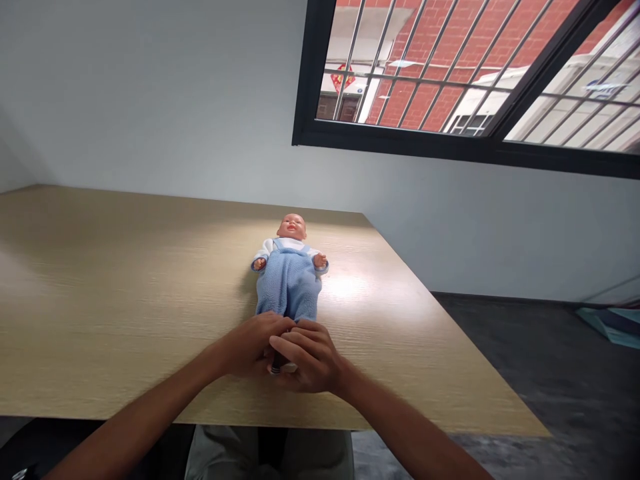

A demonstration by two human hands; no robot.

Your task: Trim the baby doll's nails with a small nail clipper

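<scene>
A baby doll (289,277) in light blue overalls and a white top lies on its back on the wooden table, its head pointing away from me. Both my hands are together at the lower end of its legs and cover the feet. My left hand (257,343) is closed, with bent fingers against the trouser leg; what it grips is hidden. My right hand (310,357) is curled beside it, thumb and fingers pinched. Between the hands a small dark object (275,363) with pale bands at its end pokes out, too covered to name.
The pale wooden table (125,300) stretches far to the left, and its right edge slants down toward me. A grey wall (175,100) and a barred window (450,73) stand behind. Dark floor (500,333) lies to the right, with a bluish item (610,327) on it.
</scene>
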